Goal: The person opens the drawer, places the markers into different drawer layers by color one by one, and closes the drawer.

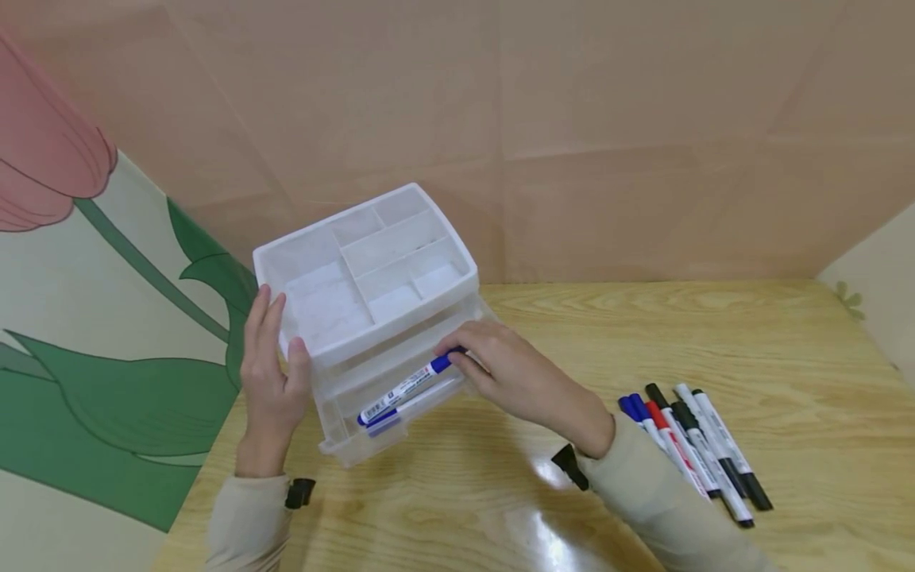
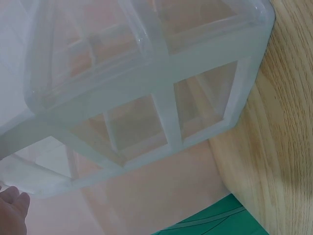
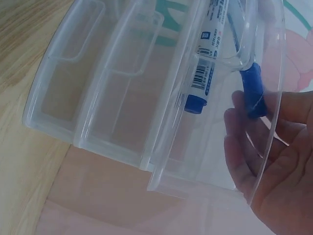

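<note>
A white storage box (image 1: pixel 307 343) with a divided top tray and pulled-out clear drawer (image 1: pixel 350 453) stands on the table. My left hand (image 1: pixel 275 381) rests against its left side, fingers fairly straight and thumb near the front corner. Over the drawer, my right hand (image 1: pixel 511 369) pinches the blue cap of a whiteboard marker (image 1: pixel 403 393), which slants down to the left. A second blue marker (image 1: pixel 422 397) lies beneath it in the drawer. Through the clear plastic, the right wrist view shows the thumb and fingers at a blue cap (image 3: pixel 253 90).
To the right on the wooden table (image 1: pixel 822 349) lies a group of several markers (image 1: pixel 689 449) with blue, red and black caps. A plain pinkish covering (image 1: pixel 608 143) hangs behind the table. On the left is a panel with a painted tulip (image 1: pixel 50 143).
</note>
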`<action>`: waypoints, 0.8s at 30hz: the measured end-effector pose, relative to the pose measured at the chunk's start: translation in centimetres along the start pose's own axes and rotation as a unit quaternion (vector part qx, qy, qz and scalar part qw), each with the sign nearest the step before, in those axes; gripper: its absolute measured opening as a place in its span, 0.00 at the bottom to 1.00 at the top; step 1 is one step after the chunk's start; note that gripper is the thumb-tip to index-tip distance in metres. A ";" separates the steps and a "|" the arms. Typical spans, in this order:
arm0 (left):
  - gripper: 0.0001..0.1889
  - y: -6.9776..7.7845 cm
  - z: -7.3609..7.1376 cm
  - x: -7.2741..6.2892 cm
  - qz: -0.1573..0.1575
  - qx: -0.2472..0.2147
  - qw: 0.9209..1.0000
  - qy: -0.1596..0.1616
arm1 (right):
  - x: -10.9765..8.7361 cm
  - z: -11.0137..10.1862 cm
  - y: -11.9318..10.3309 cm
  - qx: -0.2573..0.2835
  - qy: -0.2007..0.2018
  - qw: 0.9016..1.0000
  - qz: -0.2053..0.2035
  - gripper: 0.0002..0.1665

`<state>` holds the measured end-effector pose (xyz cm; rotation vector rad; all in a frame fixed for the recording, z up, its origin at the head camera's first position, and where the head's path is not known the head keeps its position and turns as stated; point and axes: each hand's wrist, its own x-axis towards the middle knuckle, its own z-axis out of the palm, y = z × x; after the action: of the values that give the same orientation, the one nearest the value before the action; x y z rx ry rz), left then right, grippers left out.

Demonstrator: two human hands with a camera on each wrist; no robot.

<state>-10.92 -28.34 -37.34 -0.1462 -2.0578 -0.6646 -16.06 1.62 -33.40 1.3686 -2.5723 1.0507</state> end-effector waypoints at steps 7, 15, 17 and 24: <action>0.28 0.0 0.1 0.0 0.003 -0.003 1.000 0.001 | -0.2 0.2 0.1 -0.010 0.015 1.000 -0.003 0.12; 0.27 -0.2 0.3 0.1 0.012 -0.011 1.000 0.008 | -0.6 0.5 0.3 -0.010 0.050 0.998 -0.030 0.13; 0.27 -0.2 0.3 0.1 0.014 -0.015 1.000 0.010 | -0.8 0.6 0.4 0.004 0.072 0.997 -0.039 0.14; 0.27 -0.3 0.2 0.0 0.009 -0.017 1.000 0.011 | -2.7 0.3 0.5 0.044 0.175 0.981 -0.068 0.14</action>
<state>-11.18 -28.46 -37.55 -0.1751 -2.0220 -0.6870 -14.71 3.56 -34.76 1.2273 -2.1747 1.2648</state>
